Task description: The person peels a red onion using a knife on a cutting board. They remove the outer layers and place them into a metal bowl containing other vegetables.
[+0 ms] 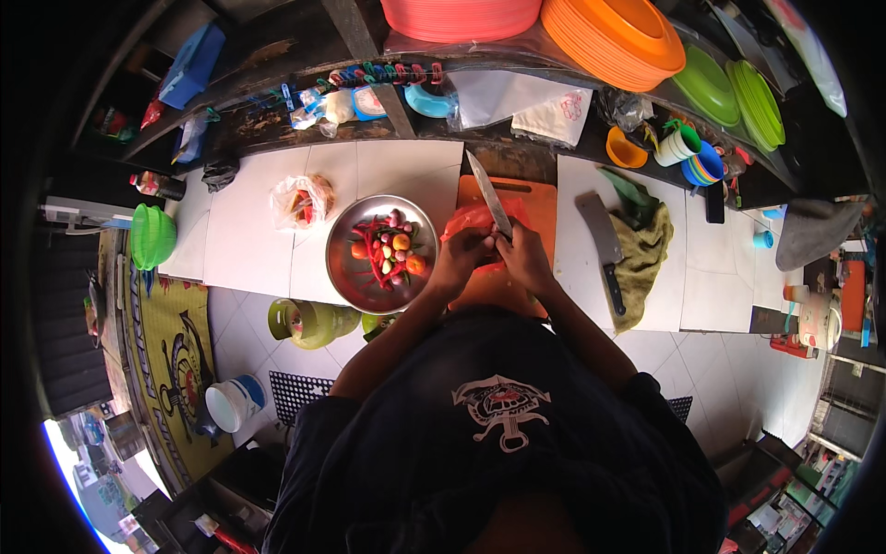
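My right hand (524, 257) grips a kitchen knife (491, 194), its blade pointing away from me. Close against it, my left hand (462, 257) pinches a small pinkish item, perhaps a shallot, that the fingers mostly hide. Both hands are above a red plastic bag (465, 219) lying on an orange cutting board (544, 208). To the left, a steel bowl (344, 284) holds red chillies, tomatoes, shallots and pale cloves or bulbs. Right of the board, a cleaver (599, 228) with a black handle lies partly on an olive-coloured cloth (644, 253).
A clear plastic bag (302, 202) with red contents stands left of the bowl on the white tiled counter (249, 242). Above the counter, a shelf bears orange plates (612, 48) and pink plates (460, 21). A green gas cylinder (322, 324) stands below the counter's front edge.
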Demonstrator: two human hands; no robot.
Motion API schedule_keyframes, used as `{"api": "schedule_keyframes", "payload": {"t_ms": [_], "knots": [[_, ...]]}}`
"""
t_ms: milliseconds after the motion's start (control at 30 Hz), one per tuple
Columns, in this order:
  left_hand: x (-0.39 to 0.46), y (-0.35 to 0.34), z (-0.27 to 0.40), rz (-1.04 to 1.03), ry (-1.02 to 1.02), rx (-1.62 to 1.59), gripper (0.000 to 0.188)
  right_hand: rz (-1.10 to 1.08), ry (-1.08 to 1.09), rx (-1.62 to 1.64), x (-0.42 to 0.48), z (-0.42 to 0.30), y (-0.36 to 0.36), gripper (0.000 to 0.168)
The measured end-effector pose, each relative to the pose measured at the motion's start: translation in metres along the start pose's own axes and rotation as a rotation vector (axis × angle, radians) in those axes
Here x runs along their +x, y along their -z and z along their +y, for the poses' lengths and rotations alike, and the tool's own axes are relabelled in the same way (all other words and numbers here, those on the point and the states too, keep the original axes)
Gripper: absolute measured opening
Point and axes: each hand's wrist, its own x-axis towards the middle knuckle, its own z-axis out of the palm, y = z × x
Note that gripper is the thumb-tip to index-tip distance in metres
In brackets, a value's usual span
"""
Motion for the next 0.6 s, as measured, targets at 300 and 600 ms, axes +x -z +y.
{"api": "schedule_keyframes", "payload": {"t_ms": [300, 600], "knots": [[-0.004, -0.01, -0.001, 0.143, 0.014, 0.035, 0.024, -0.03, 0.134, -0.247, -0.008, 0.0, 0.01, 0.023], [-0.004, -0.035, 0.013, 0.202, 0.02, 0.14, 0.025, -0.034, 0.243, -0.244, -0.006, 0.008, 0.017, 0.027]]}}
